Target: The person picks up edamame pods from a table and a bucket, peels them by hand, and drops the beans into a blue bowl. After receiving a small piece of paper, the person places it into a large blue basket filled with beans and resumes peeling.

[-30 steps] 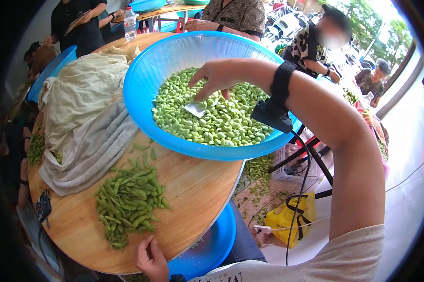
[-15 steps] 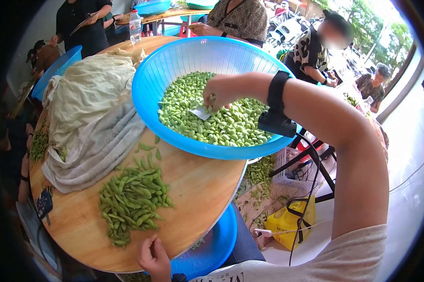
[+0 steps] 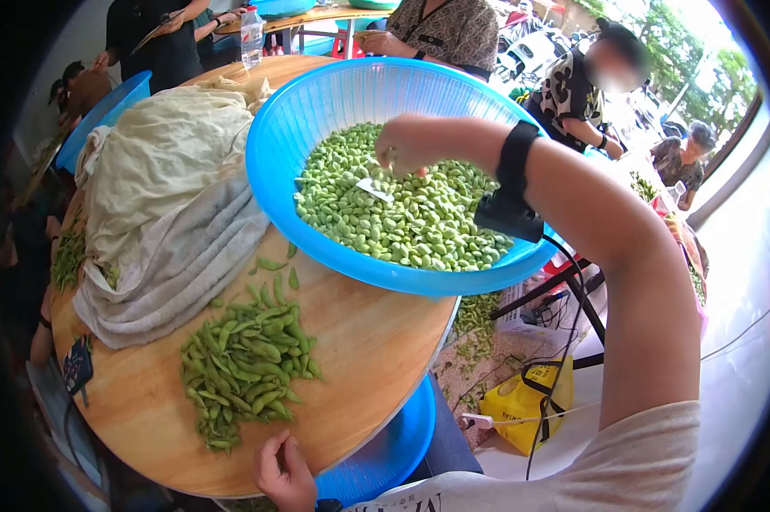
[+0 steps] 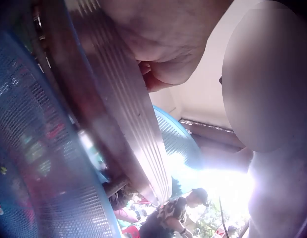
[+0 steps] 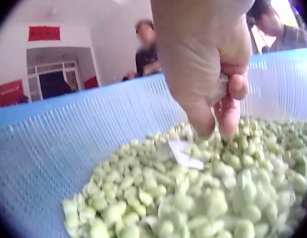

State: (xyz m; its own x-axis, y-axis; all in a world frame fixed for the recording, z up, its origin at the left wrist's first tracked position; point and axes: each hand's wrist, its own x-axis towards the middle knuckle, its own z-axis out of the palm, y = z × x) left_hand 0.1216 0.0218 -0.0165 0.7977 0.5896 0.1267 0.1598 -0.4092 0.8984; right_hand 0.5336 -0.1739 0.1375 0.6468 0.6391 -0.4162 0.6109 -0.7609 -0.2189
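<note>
My right hand (image 3: pixel 406 147) hangs over shelled green beans (image 3: pixel 419 226) in a big blue basket (image 3: pixel 372 272). In the right wrist view the hand (image 5: pixel 205 64) has its lower fingers curled round a small pale, translucent thing (image 5: pixel 218 90); thumb and a fingertip point down at the beans (image 5: pixel 193 198). A flat white piece (image 3: pixel 375 189) lies on the beans beside the fingertips. My left hand (image 3: pixel 284 474) rests at the wooden table's near edge, loosely curled, below a pile of green pods (image 3: pixel 244 363). The left wrist view shows that hand (image 4: pixel 158 39) against the ridged table edge (image 4: pixel 138 129).
Cream and grey cloths (image 3: pixel 167 171) lie left of the basket, with a clear bottle (image 3: pixel 251 38) behind. Another blue basket (image 3: pixel 385 448) sits below the table edge. A yellow bag (image 3: pixel 530 405) and a cable are on the floor at right. Several people work around.
My right hand's spread fingers have drawn together and the hand has lifted a little. The white piece has turned on the beans. My left hand has stayed by the table edge.
</note>
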